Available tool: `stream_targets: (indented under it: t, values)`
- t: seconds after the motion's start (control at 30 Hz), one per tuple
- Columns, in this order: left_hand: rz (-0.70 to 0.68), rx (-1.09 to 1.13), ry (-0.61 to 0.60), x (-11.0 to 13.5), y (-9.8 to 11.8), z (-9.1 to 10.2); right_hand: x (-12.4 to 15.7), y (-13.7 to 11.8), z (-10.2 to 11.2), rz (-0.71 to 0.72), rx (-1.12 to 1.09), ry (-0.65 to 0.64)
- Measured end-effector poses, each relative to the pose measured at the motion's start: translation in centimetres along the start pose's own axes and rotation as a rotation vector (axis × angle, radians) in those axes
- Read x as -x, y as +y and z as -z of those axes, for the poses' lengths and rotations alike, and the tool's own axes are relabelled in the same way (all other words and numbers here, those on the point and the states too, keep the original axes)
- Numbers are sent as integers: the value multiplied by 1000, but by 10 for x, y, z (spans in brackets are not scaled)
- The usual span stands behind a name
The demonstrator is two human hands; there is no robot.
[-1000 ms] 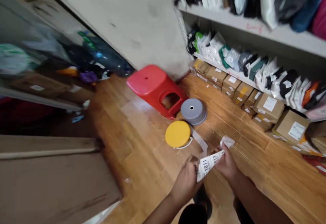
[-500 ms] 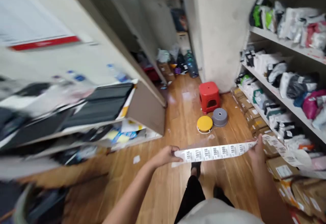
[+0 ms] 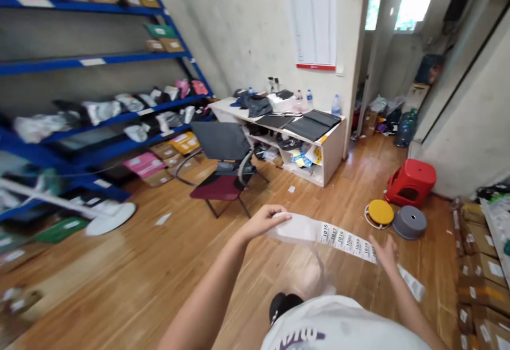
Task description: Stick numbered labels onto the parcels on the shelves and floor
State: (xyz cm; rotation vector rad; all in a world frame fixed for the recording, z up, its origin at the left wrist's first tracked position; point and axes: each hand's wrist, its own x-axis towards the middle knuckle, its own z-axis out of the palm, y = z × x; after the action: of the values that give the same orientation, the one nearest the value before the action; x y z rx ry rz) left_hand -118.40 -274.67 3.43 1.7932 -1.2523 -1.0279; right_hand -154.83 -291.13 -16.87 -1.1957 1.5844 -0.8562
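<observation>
A strip of white numbered labels (image 3: 346, 240) stretches between my two hands, with figures such as 1016 and 1010 printed on it. My left hand (image 3: 266, 223) pinches its blank left part between thumb and fingers. Further along, my right hand (image 3: 384, 254) is closed on the printed part near 1011. Beyond that hand the loose end of the strip hangs down to the right. Below my left hand trails some thin see-through film, blurred against the floor.
A chair (image 3: 223, 167) stands ahead, before a cluttered desk (image 3: 333, 153). To the right are a red stool (image 3: 412, 182), a yellow stool (image 3: 380, 213) and a grey stool (image 3: 409, 222). Blue shelving (image 3: 91, 62) with parcels lines the left; boxes (image 3: 480, 281) are stacked at right.
My view has swung left, bringing the chair and blue shelving into sight. My left hand now holds a blank stretch of the strip, left of 1016. My right hand still grips it.
</observation>
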Motion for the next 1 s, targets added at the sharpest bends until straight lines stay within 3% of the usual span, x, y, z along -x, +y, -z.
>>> stream_targets:
  t: [0.07, 0.13, 0.2, 0.27, 0.37, 0.53, 0.63, 0.7, 0.77, 0.83, 1.0]
  values:
    - [13, 42, 58, 30, -13, 22, 42, -31, -57, 336, 50, -328]
    - [14, 55, 111, 61, -31, 49, 89, -65, -114, 518, 8, -677]
    - [23, 47, 157, 98, -53, 82, 137, -92, -170, 509, -82, -1030]
    - [46, 28, 211, 143, -79, 117, 186, -110, -226, 388, -131, -1356]
    - [100, 21, 307, 224, -120, 169, 261, -116, -306, 262, -92, -1687]
    - [183, 47, 339, 346, -174, 229, 389, -111, -414, 269, -105, -1767]
    - [237, 73, 359, 390, -197, 252, 446, -114, -460, 299, -36, -1835]
    - [268, 83, 393, 406, -212, 267, 467, -118, -484, 257, 16, -1936]
    - [290, 72, 439, 415, -227, 284, 472, -124, -504, 170, 58, -2020]
    - [310, 60, 458, 416, -243, 303, 464, -132, -518, 145, 67, -1994]
    - [372, 121, 376, 389, -304, 371, 409, -157, -558, 163, -42, -1613]
